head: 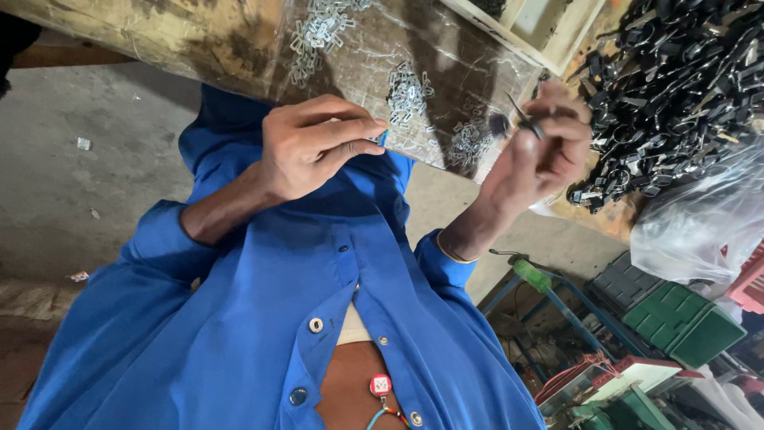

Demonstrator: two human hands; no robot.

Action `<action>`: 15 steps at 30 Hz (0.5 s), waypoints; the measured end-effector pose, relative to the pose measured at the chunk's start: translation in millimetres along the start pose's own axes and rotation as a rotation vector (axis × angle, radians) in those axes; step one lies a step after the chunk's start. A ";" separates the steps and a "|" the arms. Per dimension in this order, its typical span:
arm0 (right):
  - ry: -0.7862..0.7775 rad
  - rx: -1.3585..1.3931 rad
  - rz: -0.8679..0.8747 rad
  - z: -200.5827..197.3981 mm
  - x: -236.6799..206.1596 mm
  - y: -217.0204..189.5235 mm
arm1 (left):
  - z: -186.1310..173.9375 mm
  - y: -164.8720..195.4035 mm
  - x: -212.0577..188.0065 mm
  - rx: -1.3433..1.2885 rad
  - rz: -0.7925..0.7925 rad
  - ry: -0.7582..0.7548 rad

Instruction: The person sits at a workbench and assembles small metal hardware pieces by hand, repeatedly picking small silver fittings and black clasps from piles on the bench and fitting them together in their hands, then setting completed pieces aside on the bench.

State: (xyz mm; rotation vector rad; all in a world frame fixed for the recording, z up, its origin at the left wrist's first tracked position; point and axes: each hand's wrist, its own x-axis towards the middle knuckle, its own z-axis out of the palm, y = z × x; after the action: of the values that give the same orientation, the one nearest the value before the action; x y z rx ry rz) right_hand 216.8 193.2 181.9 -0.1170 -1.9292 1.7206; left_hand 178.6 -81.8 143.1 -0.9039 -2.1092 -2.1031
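Working close to the chest, just short of the table (199, 40) edge. Pinching a small piece (377, 138) with the left hand (314, 147): fingers curled almost shut, thumb pressed along the forefinger, the piece barely showing at the tips, kind hard to tell. Gripping a black part (521, 121) in the right hand (541, 155), fingers folded tight round it, its thin end poking up and tilted toward the left hand, probably so as to bring the two together. Holding both raised and near each other, likely for a closer look. Keeping supplies within reach: silver clips (406, 91) scattered on the plastic sheet (446, 48) just beyond the hands, a black heap (676, 80) just beyond the right hand, a clear bag (700, 227) beside it.
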 end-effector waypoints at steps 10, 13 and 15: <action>-0.290 0.018 0.427 32.3 -37.8 -20.1 | 1.9 1.7 8.8 -0.003 -0.057 0.039; -0.376 -0.186 0.418 44.8 -35.5 -27.9 | 3.3 -1.6 10.2 0.027 0.035 0.031; -0.487 -0.242 0.354 50.8 -24.2 -35.6 | 1.5 -3.0 10.3 0.016 0.084 -0.007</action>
State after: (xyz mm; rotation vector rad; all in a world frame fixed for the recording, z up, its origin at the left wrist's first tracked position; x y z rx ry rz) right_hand 224.8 131.5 205.6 -0.1454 -2.6041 1.8530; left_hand 169.3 -76.3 144.5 -0.9811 -2.0503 -2.0428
